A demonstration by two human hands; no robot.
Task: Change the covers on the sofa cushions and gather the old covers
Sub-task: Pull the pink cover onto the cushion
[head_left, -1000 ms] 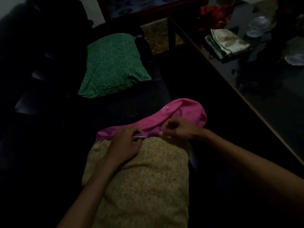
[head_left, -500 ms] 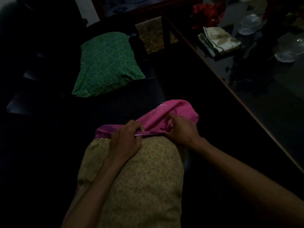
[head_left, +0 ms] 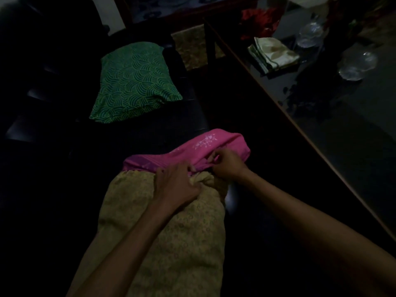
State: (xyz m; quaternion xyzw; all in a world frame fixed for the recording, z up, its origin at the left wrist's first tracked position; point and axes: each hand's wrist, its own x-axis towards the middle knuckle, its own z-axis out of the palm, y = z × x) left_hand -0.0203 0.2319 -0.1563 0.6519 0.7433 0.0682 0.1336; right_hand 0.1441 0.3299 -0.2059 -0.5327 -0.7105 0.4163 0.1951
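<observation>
We judge left hand (head_left: 175, 185) bunches yellow patterned fabric cover (head_left: 162, 232), right hand (head_left: 227, 166) pinches pink cushion (head_left: 205, 151), working the opening along.

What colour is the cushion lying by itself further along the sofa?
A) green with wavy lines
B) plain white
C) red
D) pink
A: the cushion lying alone is green with a wavy line pattern, away from the hands; the pink fabric is at the cushion being worked on.
</observation>
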